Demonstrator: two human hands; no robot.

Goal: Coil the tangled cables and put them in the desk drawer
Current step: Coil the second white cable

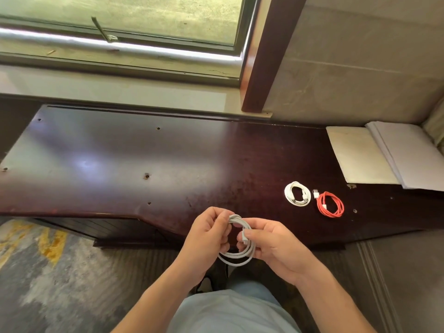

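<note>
A grey-white cable (240, 257) hangs in a round coil between my hands, in front of the desk's near edge. My left hand (206, 239) pinches the top of the coil. My right hand (271, 246) holds the coil's right side, thumb pressed on the loose plug end. On the dark wooden desk (144, 159) to the right lie a coiled white cable (297, 193) and a coiled red cable (331, 204) with a white plug, side by side and apart from my hands. No drawer shows from this angle.
White papers (360, 157) and an open notebook (413, 152) lie at the desk's far right. A window and sill run along the back. The desktop has several small screw holes. Floor shows at lower left.
</note>
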